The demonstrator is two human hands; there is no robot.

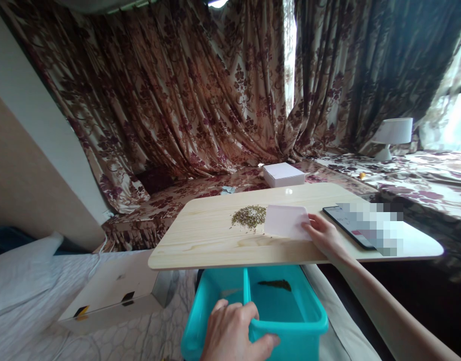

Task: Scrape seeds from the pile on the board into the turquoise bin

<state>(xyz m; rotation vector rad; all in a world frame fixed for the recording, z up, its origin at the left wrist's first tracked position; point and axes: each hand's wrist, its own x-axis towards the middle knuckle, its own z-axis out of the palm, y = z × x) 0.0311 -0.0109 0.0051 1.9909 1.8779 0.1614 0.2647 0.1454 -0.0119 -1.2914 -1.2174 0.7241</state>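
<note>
Floral curtains [200, 90] behind; bright window [459, 120] far right, 1 white lamp [398, 131] near it.

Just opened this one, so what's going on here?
A person's right hand holds a white card on the pale wooden tabletop, its edge right by a pile of small greenish grains. The left hand holds the divided turquoise bin at its front edge, just below the tabletop. Some dark green material lies in the bin's right compartment.

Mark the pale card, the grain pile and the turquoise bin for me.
Pale card [285, 221]: head view, middle of its flat face.
Grain pile [250, 216]: head view, centre of the heap.
Turquoise bin [298, 346]: head view, outer front wall.
</note>
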